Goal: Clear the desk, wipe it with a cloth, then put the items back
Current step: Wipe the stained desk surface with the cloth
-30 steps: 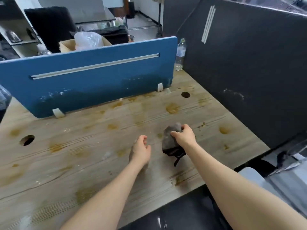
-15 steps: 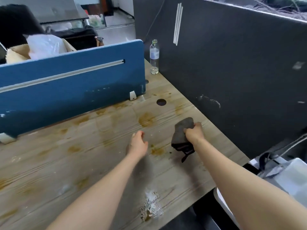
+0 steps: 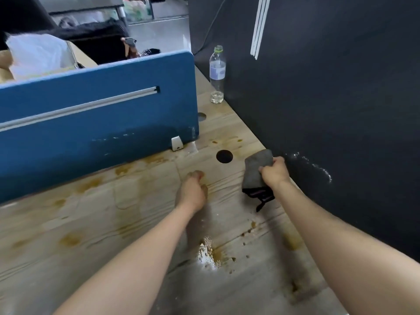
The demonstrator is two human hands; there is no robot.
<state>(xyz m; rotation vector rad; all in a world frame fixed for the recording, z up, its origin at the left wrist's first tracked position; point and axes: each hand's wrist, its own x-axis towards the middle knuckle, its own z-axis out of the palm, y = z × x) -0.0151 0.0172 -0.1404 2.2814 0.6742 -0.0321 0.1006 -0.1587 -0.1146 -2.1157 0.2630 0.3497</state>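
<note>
The wooden desk (image 3: 141, 223) is stained with brown patches and carries a heap of white crumbs (image 3: 206, 253) near its front. My right hand (image 3: 275, 172) grips a folded grey cloth (image 3: 255, 169) close to the dark partition, just right of a round cable hole (image 3: 224, 156). My left hand (image 3: 193, 192) rests on the desk to the left of the cloth, its fingers curled with nothing seen in them.
A blue divider screen (image 3: 97, 123) stands along the desk's back. A dark partition (image 3: 329, 98) walls the right side. A clear plastic bottle (image 3: 217, 75) stands at the far right corner. Behind the screen are a cardboard box and a white bag (image 3: 36, 53).
My right hand has carried the cloth toward the far right, up to the partition and the cable hole. The view has swung right. My left hand has followed slightly forward.
</note>
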